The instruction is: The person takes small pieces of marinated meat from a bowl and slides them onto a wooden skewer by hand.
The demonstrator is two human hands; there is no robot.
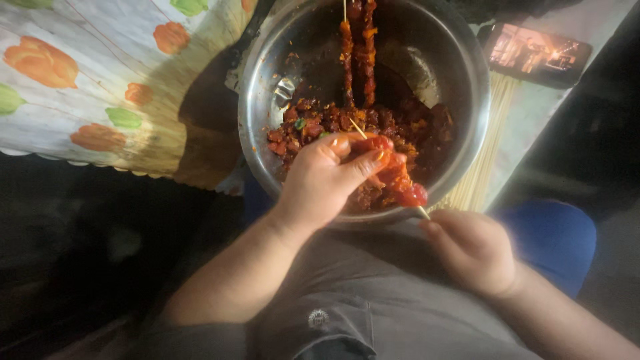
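Threading step, frame centre: left hand (327,177) pinches red marinated meat pieces (400,180) onto a thin wooden skewer (421,211), whose end the right hand (475,250) grips (fingers closed), above the round steel bowl (260,113); the next push likely needs steady alignment.

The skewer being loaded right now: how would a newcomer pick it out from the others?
Find the steel bowl of red marinated meat. At its near rim, the skewer slants between the left hand and right hand. Unlike the finished skewers leaning on the far rim, it is held.
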